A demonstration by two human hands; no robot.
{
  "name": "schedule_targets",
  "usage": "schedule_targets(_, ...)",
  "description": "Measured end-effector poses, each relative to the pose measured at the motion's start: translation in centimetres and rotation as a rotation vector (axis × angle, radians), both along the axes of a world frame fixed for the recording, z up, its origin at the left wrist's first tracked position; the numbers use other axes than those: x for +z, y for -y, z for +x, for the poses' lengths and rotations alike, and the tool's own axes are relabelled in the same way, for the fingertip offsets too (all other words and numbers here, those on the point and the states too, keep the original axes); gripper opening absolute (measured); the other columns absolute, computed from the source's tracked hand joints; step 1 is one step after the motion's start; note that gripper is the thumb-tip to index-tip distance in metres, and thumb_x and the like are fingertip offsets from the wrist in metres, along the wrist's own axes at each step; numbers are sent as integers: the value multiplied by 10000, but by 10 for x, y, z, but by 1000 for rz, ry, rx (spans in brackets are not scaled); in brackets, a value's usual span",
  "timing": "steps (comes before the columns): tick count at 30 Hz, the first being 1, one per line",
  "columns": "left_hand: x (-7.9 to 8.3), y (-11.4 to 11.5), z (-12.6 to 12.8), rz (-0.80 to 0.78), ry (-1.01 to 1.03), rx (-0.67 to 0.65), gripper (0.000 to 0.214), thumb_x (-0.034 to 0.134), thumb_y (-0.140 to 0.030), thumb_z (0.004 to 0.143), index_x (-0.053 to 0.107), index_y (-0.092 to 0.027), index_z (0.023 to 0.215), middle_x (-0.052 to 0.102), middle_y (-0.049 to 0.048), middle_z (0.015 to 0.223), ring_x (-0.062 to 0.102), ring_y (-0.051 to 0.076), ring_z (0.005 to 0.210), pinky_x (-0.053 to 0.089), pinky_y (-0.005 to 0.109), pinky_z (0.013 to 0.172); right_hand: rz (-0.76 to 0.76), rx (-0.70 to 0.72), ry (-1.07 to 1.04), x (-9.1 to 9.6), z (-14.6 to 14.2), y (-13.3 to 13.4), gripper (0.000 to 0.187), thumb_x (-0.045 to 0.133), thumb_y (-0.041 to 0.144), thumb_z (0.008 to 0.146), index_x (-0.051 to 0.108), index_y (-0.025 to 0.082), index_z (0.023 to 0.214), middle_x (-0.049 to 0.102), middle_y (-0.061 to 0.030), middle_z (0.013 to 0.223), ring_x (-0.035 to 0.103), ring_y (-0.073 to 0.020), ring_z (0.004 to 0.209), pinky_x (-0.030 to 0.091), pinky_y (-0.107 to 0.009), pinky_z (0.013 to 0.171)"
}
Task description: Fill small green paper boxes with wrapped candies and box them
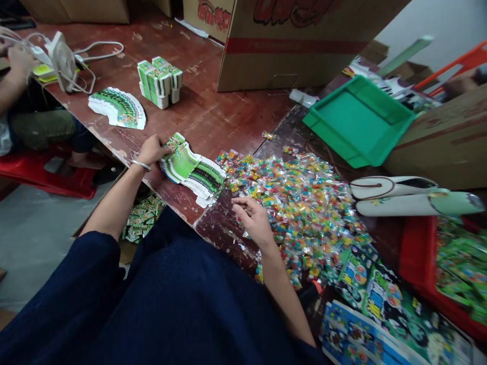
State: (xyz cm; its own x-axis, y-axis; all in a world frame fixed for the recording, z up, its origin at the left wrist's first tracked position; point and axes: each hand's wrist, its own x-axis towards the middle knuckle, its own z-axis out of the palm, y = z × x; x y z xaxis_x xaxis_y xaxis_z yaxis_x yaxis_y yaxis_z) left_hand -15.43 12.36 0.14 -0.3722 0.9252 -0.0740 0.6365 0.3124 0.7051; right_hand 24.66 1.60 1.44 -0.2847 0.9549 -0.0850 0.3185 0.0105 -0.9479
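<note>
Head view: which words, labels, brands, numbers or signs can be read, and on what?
None reads clearly.
Large brown cardboard box: red characters, cut off by the frame.
Brown cardboard box behind it: red characters, blurred.
Green-black printed bags: pale characters, blurred.
Green-white fanned packets at the left hand: print too small.

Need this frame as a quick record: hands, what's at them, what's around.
left_hand: left hand at the far left end of the near spread, thumb on top
right_hand: right hand by the near edge of the candy pile, fingers curled, no held item visible
near_spread: green-and-white printed pieces, overlapping
candy: small clear bags, multicolored
other_spread: far spread, fanned in an arc
stacks: banded stacks, right of far spread
tray: green tray, beyond candy pile, right
</note>
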Motion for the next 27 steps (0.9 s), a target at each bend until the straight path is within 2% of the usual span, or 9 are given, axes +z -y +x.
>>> schedule_targets(2, 9, 13, 5, 60, 7, 83, 323, 840, -194, 725, 522, -179, 775, 523, -42, 704, 463, 145, 738, 361, 257, 712, -31, -26, -48, 1, -3, -2, 328, 725, 495, 920, 775, 216, 1087, 780, -82, 987, 734, -218, 841, 624, -342, 679)
schedule_targets(4, 20, 31, 19, 152, 126, 39, 278, 812, -235, 766, 547, -172, 823, 562, -26, 741, 509, 141, 724, 384, 251, 682, -38, -77, -131, 4, -11, -7, 367, 726, 524, 918, 755, 220, 1122, 767, -68, 961, 724, -200, 803, 621, -325, 650)
schedule_targets(9, 39, 85, 88, 157, 518, -415, 335, 814, -401, 808, 566, -182, 861, 625, 7, 758, 585, 146, 660, 450, 263, 605, 1, -107, -317, 18, -42, -18, 453, 795, 554, 854, 688, 236, 1158, 717, -40, 965, 666, -164, 769, 561, -259, 547)
schedule_targets(14, 34, 118, 144, 361, 185, -592, 303, 813, -399, 860, 625, -192, 977, 707, 76, 958, 658, 208, 857, 545, 356, 791, 16, -178, -317, 18, -55, -18, 338, 798, 513, 852, 626, 222, 858, 594, 37, 717, 509, -105, 598, 447, -231, 520)
schedule_targets(16, 29, 124, 154, 394, 85, -645, 404, 852, -441, 831, 649, -183, 1066, 729, 113, 1048, 683, 243, 926, 565, 395, 858, 18, -224, -283, 15, -52, -17, 355, 805, 524, 836, 616, 223, 840, 572, 47, 689, 486, -102, 580, 426, -235, 519)
schedule_targets(19, 22, 125, 163, 347, 157, -641, 614, 865, -477, 814, 633, -159, 1286, 741, 171, 1192, 725, 295, 1033, 594, 440, 926, 7, -273, -274, 11, -45, -11, 372, 775, 578, 856, 642, 230, 864, 569, 44, 671, 494, -114, 559, 440, -251, 507)
schedule_targets(21, 21, 122, 167, 283, 336, -630, 709, 854, -495, 825, 602, -160, 1397, 717, 199, 1323, 718, 323, 1162, 586, 475, 1011, 10, -246, -309, 10, -40, -5, 394, 680, 631, 925, 698, 242, 982, 612, 23, 700, 545, -136, 567, 485, -278, 516)
schedule_targets(23, 22, 118, 168, 186, 573, -667, 640, 801, -518, 877, 638, -168, 1388, 724, 190, 1342, 721, 309, 1185, 586, 473, 1030, 37, -150, -315, 10, -37, 2, 444, 582, 656, 982, 722, 265, 1138, 673, -3, 771, 594, -155, 584, 524, -310, 537)
schedule_targets(27, 31, 113, 166, 1, 939, -766, 498, 681, -584, 960, 748, -180, 1244, 795, 129, 1110, 755, 238, 971, 617, 381, 879, 100, 45, -196, 15, -32, 8, 451, 629, 624, 978, 674, 304, 1292, 697, 15, 764, 656, -165, 612, 562, -327, 606)
